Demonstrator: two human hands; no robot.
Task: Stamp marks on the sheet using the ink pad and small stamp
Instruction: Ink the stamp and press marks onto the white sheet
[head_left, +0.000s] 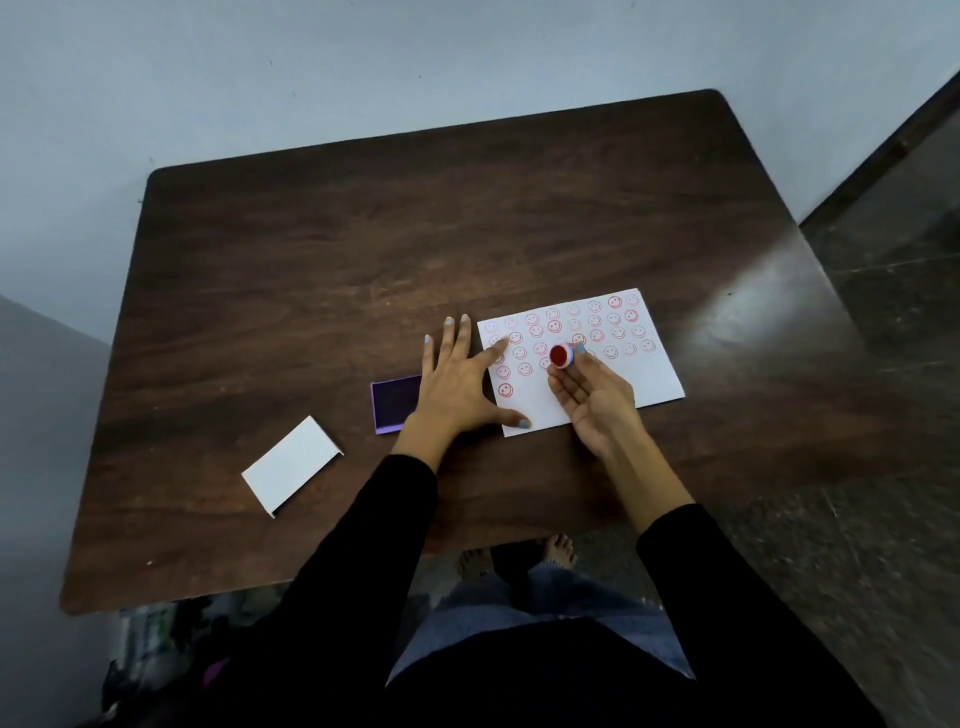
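A white sheet (644, 371) lies on the dark wooden table, covered with rows of red smiley marks. My right hand (595, 397) is palm-up over the sheet and holds the small round stamp (561, 356) in its fingertips, red face turned up toward me. My left hand (457, 382) lies flat with fingers spread, its index finger and thumb pressing on the sheet's left edge. The purple ink pad (395, 402) sits just left of that hand, partly hidden under it.
A white lid or card box (291, 465) lies at the front left of the table (311, 260). A pale wall stands behind the table, and dark floor runs along the right. My legs and feet show below the near edge.
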